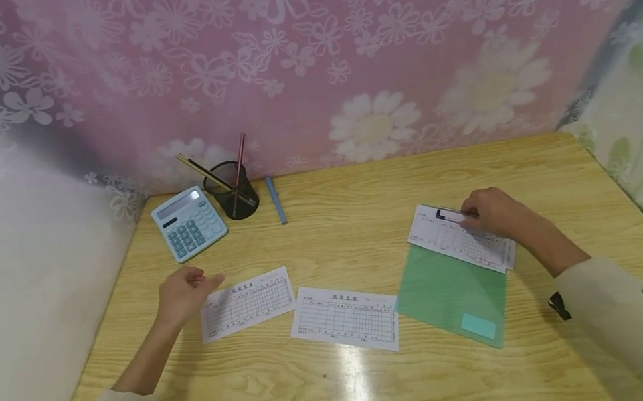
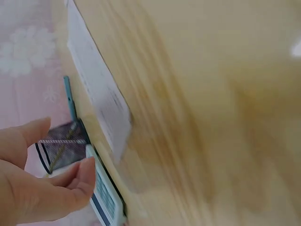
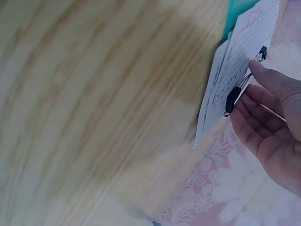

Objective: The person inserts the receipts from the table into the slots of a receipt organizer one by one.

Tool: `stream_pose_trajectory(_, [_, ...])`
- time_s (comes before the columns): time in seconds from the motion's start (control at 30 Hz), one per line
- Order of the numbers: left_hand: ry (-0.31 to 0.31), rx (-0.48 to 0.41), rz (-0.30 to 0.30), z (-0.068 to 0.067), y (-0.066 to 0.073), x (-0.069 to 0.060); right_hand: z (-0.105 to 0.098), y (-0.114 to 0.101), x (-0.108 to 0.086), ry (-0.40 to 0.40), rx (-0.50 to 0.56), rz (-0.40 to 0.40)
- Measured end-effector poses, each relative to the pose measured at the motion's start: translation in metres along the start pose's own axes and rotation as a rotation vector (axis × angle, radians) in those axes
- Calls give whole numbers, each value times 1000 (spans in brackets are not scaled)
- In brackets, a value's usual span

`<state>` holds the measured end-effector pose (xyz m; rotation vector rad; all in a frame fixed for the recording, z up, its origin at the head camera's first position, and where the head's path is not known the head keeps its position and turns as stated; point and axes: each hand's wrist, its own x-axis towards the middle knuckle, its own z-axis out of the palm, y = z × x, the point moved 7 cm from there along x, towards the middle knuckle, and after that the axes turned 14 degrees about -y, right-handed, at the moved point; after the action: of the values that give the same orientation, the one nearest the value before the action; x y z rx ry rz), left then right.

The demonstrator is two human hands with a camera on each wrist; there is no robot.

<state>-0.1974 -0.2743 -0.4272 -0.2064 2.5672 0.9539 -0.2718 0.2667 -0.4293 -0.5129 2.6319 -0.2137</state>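
A green clipboard (image 1: 453, 294) lies at the right with printed form slips (image 1: 452, 234) under its metal clip (image 1: 450, 214). My right hand (image 1: 494, 213) pinches that clip at the top edge. In the right wrist view, the thumb (image 3: 270, 75) lies on the clip's wire and the fingers are behind it. My left hand (image 1: 185, 294) hovers by the upper left corner of a loose printed form (image 1: 246, 303), thumb and fingers apart with nothing between them. A second loose form (image 1: 345, 318) lies between that one and the clipboard.
At the back left stand a light-blue calculator (image 1: 190, 223) and a black mesh pen cup (image 1: 243, 200) with several pencils. A blue pen (image 1: 276, 199) lies right of the cup. Behind the wooden table (image 1: 261, 395) hangs a pink floral curtain (image 1: 281, 65).
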Motion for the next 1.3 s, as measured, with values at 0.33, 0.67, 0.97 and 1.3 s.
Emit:
stream_pose_trajectory(0.33, [-92, 148, -69, 9, -19, -23, -2, -3, 0, -7, 1, 9])
stream_pose_trajectory(0.67, [-44, 227, -48, 27, -12, -33, 0, 0, 3, -25, 0, 26])
stream_pose_trajectory(0.97, [-97, 208, -70, 29, -20, -28, -3, -2, 2, 1, -26, 6])
stream_pose_trajectory(1.3, [-170, 199, -37, 31, -31, -26, -1, -1, 2, -19, -2, 14])
